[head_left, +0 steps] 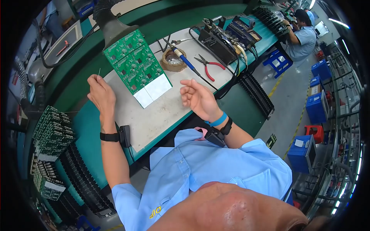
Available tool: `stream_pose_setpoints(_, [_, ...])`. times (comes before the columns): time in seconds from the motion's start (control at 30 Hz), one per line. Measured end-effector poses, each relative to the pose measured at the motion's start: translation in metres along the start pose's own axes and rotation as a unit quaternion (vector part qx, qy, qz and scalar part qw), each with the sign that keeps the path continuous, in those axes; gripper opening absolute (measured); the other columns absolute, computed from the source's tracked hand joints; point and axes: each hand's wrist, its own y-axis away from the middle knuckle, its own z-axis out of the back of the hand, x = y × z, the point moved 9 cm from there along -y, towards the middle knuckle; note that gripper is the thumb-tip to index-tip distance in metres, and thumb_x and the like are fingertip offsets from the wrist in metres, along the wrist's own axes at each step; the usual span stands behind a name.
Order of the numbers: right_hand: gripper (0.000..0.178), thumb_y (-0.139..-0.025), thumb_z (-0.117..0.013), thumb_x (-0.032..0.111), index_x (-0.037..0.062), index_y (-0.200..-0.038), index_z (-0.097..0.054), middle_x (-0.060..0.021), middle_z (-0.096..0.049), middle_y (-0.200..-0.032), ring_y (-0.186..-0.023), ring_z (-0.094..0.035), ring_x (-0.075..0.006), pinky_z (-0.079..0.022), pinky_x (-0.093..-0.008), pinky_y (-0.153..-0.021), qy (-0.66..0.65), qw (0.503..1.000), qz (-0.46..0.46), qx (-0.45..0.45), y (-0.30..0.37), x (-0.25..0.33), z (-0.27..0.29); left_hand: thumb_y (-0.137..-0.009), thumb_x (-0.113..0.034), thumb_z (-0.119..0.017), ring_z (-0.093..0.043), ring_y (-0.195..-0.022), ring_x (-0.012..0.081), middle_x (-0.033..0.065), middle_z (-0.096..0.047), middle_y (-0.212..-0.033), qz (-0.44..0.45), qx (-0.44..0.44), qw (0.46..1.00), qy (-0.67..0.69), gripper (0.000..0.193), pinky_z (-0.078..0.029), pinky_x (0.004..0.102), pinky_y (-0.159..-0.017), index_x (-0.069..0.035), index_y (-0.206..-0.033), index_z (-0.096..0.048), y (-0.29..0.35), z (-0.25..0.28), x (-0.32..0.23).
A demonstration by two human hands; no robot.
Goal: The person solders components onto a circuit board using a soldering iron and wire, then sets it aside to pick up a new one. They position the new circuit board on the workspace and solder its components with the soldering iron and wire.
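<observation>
A green circuit board panel (135, 63) with small parts and a white lower end lies on the pale work mat (140, 127). Left of it, my left hand (101, 96) is closed in a pinch, with a thin wire (99, 71) sticking up from the fingertips. My right hand (199, 99) hovers right of the panel, palm turned up, its fingers loosely bent and nothing visible in them. A soldering iron (185, 60) with a blue handle leans across a round brown pot (173, 63) of silvery bits. Beside it are red-handled pliers (210, 67).
A wide fume hose (111, 29) opens at the panel's far end. Soldering stations (219, 44) and cables stand at the back right. Stacked circuit boards (52, 134) fill black racks (83, 179) on the left. A co-worker (302, 36) sits farther along the bench.
</observation>
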Motion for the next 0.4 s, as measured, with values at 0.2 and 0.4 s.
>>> stream_pose_setpoints(0.2, [0.04, -0.111, -0.05, 0.029, -0.0003, -0.137, -0.056, -0.0081, -0.067, -0.108, -0.086, -0.064, -0.014, -0.056, -0.03, -0.077, 0.153, 0.987, 0.037, 0.019, 0.029, 0.007, 0.001, -0.111, -0.024, -0.042, -0.067, -0.095, 0.0409, 0.0195, -0.07, -0.108, 0.018, 0.02, 1.0, 0.002, 0.024, -0.042, 0.0505, -0.084, -0.005, -0.121, -0.051, 0.0, -0.003, 0.005])
stream_pose_setpoints(0.4, [0.043, -0.109, -0.057, 0.026, 0.0009, -0.143, -0.051, -0.0086, -0.065, -0.114, -0.086, -0.065, -0.014, -0.055, -0.0288, -0.078, 0.098, 0.993, 0.023, -0.055, 0.012, 0.008, 0.003, -0.112, -0.024, -0.042, -0.069, -0.105, 0.0382, 0.0205, -0.071, -0.115, 0.033, 0.043, 0.998, 0.006, 0.027, -0.044, 0.0533, -0.088, -0.007, -0.13, -0.05, -0.002, -0.016, 0.016])
